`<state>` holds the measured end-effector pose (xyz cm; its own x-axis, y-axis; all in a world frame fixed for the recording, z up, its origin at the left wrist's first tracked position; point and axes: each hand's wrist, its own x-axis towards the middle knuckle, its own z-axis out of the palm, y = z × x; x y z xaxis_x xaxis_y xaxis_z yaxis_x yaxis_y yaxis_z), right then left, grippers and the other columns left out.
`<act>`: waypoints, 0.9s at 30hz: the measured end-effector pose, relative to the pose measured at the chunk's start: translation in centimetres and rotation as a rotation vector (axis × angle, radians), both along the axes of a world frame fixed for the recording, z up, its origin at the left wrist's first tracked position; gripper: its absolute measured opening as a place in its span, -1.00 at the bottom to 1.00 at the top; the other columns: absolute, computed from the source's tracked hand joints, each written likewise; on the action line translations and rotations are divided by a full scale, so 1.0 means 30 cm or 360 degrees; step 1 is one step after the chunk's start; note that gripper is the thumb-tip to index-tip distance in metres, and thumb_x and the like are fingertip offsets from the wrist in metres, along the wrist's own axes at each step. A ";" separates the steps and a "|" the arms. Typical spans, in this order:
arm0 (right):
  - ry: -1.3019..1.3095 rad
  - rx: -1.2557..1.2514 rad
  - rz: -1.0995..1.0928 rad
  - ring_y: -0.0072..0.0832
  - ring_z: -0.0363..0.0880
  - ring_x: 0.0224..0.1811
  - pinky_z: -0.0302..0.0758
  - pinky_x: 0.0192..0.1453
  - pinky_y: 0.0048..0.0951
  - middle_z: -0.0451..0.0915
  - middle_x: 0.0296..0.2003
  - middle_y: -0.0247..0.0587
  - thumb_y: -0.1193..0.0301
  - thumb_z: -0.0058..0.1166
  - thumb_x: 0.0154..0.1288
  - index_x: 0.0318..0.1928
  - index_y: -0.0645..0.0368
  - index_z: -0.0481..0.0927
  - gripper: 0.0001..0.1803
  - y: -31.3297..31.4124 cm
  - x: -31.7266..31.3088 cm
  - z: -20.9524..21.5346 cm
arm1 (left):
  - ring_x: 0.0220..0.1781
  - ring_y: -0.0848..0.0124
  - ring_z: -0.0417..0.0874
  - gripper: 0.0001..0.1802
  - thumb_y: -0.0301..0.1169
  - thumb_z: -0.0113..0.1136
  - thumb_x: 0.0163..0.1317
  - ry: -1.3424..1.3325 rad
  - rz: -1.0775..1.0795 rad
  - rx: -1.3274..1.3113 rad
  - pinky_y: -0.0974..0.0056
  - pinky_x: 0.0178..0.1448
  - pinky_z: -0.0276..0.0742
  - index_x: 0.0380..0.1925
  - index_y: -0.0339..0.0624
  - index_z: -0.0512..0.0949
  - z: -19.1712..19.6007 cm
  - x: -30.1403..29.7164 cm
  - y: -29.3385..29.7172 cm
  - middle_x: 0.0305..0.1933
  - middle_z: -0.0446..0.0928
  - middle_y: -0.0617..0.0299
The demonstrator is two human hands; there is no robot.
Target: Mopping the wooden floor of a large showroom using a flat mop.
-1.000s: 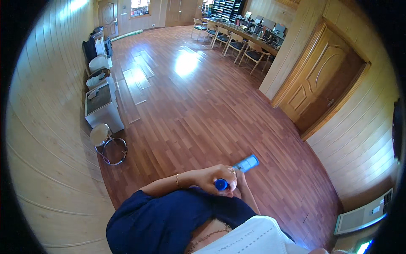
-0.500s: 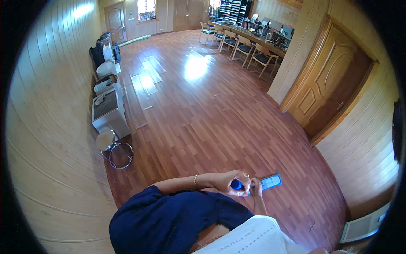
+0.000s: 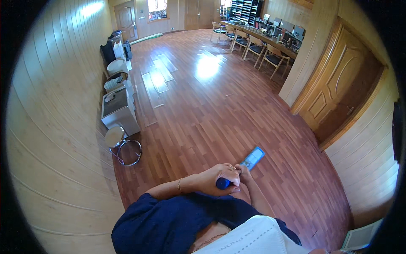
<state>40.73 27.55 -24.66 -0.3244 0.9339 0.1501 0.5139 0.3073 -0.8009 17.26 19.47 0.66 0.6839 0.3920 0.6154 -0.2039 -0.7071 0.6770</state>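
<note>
Clasping the mop handle (image 3: 223, 183), left hand (image 3: 223, 175) above right hand (image 3: 244, 172), likely helps steer the blue head (image 3: 253, 158) at their one o'clock.

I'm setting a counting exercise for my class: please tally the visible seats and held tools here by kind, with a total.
Wooden chairs: 5
Round-seated stool: 1
Flat-headed blue tool: 1
Total: 7
</note>
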 end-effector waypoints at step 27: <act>0.0017 -0.0843 0.1078 -0.19 0.59 -0.32 0.49 -0.24 -0.28 0.61 -0.44 -0.11 0.29 0.19 0.02 -0.49 0.12 0.62 -0.83 -0.129 -0.901 0.061 | -0.44 0.20 0.49 -0.76 -0.35 0.46 0.00 0.0172 0.0820 0.0104 0.15 -0.32 0.33 -0.50 -0.10 0.53 0.141 -0.291 -0.417 -0.54 0.44 0.22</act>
<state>13.72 23.67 -22.82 -0.8382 0.4872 -0.2449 0.3466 0.1293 -0.9291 8.54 6.96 4.90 0.4734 0.6572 0.5865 0.2498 -0.7387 0.6261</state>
